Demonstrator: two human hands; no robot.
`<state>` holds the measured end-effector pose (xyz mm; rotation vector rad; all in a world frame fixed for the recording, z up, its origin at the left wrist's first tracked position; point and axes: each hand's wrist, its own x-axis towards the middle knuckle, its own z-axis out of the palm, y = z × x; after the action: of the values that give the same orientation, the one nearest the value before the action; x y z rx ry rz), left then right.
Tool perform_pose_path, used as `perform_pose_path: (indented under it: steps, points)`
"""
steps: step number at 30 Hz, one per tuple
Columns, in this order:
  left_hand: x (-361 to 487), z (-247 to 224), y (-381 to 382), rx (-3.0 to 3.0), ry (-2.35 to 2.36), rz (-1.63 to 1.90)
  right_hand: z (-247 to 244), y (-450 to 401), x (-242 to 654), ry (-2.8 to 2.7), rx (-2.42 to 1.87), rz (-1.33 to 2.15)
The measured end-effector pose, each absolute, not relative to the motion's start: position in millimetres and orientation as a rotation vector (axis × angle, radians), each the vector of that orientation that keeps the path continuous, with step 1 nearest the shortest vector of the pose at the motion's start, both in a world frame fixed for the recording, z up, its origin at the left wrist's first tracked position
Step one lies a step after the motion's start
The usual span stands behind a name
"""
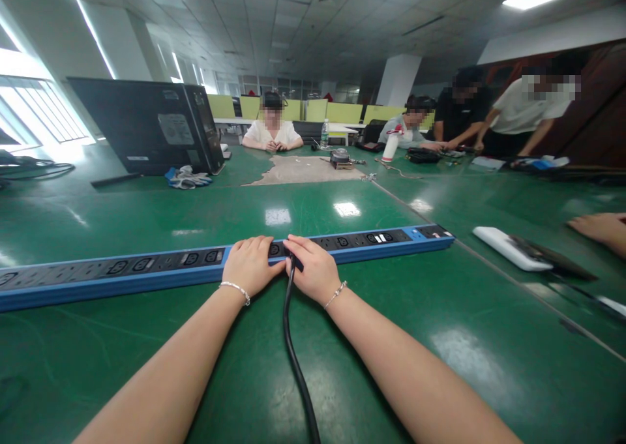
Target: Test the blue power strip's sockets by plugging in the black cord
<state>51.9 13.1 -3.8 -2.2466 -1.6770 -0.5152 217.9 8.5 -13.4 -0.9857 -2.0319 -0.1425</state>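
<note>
A long blue power strip (161,273) with black sockets lies across the green table in front of me. My left hand (249,260) is wrapped over the strip near its middle, fingers on the far side and thumb pointing right. Close beside it, my right hand (315,266) grips the plug end of a black power cord (288,330) against the socket face. The plug is mostly hidden by the fingers, so I cannot tell how deep it sits. From there the cord runs down toward me between my forearms.
A black computer case (147,128) stands back left, with gloves (188,177) beside it. At right lie a white power bank-like block (511,248) and a dark flat object (552,258), near another person's hand (599,229). Several people sit or stand around the table's far side.
</note>
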Motion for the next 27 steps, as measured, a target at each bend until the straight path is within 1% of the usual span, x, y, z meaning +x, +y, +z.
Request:
perform_pose_path:
  steps: [9, 27]
  points:
    - [52, -6, 15, -2.237, -1.662, -0.502, -9, 9, 208, -2.003, -1.055, -0.227]
    - [53, -3, 12, -2.253, -1.682, -0.520, -10, 8, 208, -2.014, -1.113, -0.201]
